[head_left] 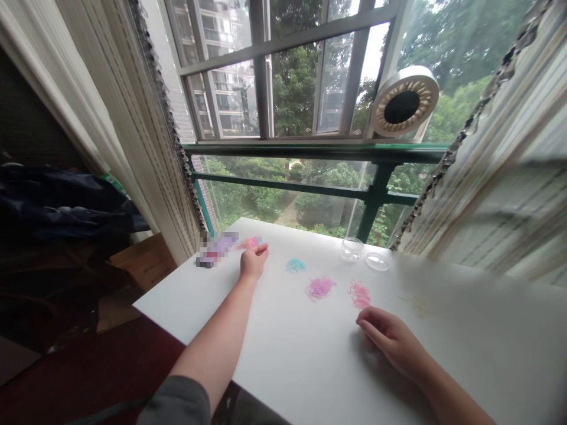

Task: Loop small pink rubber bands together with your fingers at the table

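Pink pile (359,294) of thin strips is sitting on the white desk (292,360), right of centre, just beyond the right hand (394,336). Right hand: fingers curling inward, thumb close to index, so narrow; can't tell if they're holding a strip. Pale yellow pile (419,304) is lying to the right, faint and blurred. Purple pile (321,287) is lying left of the pink one, blue pile (296,265) farther left and back. Left hand (252,263) is reaching to the far left part of the desk, fingers narrow, at the edge of the pink-orange pile (250,242); can't tell if anything is between them. Pixelated item (217,249) is lying left of that. Clear tub (352,250) and clear dish (377,262) are sitting side by side near the far edge. Fan (402,105) is standing beyond, by the window (224,100).
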### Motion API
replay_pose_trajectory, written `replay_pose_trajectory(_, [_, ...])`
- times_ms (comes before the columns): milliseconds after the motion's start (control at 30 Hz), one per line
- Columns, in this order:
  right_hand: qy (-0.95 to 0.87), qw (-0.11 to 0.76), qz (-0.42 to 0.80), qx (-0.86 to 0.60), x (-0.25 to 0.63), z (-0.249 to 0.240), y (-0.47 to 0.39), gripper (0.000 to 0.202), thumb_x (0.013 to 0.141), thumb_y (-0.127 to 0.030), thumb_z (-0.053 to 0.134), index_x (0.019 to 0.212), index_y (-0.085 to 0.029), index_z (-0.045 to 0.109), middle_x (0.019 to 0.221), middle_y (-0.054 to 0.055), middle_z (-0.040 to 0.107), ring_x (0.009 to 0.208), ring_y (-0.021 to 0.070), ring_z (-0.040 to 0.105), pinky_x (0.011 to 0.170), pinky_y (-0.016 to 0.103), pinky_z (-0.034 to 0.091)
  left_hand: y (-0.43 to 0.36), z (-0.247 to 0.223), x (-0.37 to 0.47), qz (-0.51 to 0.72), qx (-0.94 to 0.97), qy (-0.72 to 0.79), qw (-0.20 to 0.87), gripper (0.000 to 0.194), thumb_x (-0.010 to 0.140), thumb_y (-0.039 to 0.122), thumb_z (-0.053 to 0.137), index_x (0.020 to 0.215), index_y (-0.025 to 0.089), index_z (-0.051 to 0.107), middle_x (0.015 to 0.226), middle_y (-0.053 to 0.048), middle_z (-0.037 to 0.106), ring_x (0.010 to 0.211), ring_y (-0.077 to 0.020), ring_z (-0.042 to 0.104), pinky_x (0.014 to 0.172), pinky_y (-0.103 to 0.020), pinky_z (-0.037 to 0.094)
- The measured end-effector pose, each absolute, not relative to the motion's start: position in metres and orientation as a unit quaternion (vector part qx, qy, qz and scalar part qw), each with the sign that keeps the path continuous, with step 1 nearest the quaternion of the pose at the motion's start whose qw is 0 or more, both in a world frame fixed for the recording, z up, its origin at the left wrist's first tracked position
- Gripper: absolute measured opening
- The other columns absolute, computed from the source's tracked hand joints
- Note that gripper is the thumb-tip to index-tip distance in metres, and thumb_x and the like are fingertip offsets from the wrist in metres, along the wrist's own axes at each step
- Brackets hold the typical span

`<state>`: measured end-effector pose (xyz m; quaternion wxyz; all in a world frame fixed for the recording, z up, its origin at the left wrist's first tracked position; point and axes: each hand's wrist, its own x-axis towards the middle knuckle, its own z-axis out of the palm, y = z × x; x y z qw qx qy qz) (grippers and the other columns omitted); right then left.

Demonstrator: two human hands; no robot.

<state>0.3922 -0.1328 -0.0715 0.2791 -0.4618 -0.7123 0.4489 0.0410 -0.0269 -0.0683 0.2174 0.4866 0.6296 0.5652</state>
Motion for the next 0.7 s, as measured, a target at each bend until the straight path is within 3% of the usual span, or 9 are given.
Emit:
replay_pose_trajectory(300, [-0.715,0.284,0.437,-0.466,0.390,-0.068,-0.134,0.023,0.087,-0.041,0.046,0.079,-0.020,0.051,0.057,-0.004,0.048,0.053,0.0130,0.047,0.055,0.027,0.038,-0.026,-0.067,0.054,0.627,0.446,0.587,0.252,0.031,0.071,0.031,0.063,0.093,0.009,0.063,0.093,-0.015,0.071,0.084,-0.0191,0.069,0.068,-0.028,0.055])
replay_pose_trajectory(500, [-0.708,0.304,0.437,-0.464,0.387,-0.067,-0.135,0.020,0.086,-0.036,0.048,0.076,-0.019,0.051,0.059,-0.004,0.049,0.052,0.0108,0.045,0.052,0.025,0.037,-0.046,-0.058,0.087,0.641,0.489,0.499,0.318,0.032,0.066,0.034,0.071,0.085,0.011,0.058,0.092,-0.013,0.072,0.088,-0.0199,0.068,0.081,-0.033,0.054])
replay_pose_trajectory(700, [-0.670,0.368,0.473,-0.438,0.380,-0.064,-0.134,0.014,0.082,-0.032,0.053,0.076,-0.019,0.051,0.057,-0.005,0.046,0.047,0.0094,0.045,0.047,0.023,0.036,-0.070,-0.034,0.133,0.580,0.584,0.443,0.355,0.028,0.068,0.034,0.071,0.082,0.013,0.060,0.085,-0.011,0.072,0.081,-0.0197,0.069,0.077,-0.033,0.055])
